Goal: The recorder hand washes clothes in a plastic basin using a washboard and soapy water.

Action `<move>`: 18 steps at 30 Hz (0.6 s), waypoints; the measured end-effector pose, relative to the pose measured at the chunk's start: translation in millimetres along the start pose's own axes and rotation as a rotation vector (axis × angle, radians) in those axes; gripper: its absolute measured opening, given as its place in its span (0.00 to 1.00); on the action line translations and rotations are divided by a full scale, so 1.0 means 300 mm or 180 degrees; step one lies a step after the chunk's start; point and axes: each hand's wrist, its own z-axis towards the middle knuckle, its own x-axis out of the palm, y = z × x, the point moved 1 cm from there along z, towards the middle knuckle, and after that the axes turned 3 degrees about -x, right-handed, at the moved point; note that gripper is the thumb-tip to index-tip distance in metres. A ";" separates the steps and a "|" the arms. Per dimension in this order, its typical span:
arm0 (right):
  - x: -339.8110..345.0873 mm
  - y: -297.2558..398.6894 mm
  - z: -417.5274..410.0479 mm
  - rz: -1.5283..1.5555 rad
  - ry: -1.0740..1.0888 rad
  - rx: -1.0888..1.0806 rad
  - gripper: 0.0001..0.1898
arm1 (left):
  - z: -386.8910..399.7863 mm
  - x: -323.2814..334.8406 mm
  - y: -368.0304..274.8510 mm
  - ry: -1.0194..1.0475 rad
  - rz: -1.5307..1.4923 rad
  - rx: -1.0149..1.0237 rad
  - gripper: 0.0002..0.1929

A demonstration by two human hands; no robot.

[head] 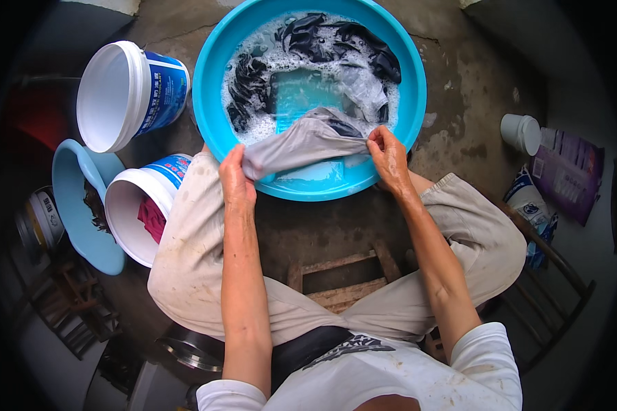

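Observation:
A large round blue plastic basin (415,92) holds soapy water. Between my two hands a wet grey cloth (301,144) is stretched over the basin's near part. My left hand (237,177) grips its left end at the near rim, and my right hand (388,156) pinches its right end. Behind the cloth, a blue washboard (303,92) lies partly under the water. Dark wet clothes (308,38) float in foam along the far side, with another dark piece (247,87) at the left. A pale, thin wet fabric (362,87) lies at the right inside the basin.
Left of the basin are a white bucket (105,97), a second bucket (133,221) holding pink-red cloth (151,220), and a light blue basin (74,205). At right lie a small white tub (522,133), a purple bag (568,172) and a wooden chair (550,251). A low wooden frame (344,293) sits between the legs.

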 end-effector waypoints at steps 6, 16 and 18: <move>-0.006 0.142 -0.012 -0.1004 0.0082 -0.0313 0.10 | -0.069 0.065 -0.012 0.0555 0.2075 -0.0771 0.17; -0.150 0.382 0.041 0.1509 -0.0373 -0.0896 0.04 | -0.107 0.141 -0.282 0.0927 -0.0500 0.0413 0.11; -0.184 0.409 0.036 0.1743 -0.0399 -0.0995 0.04 | -0.152 0.170 -0.355 0.0915 -0.0600 0.0713 0.10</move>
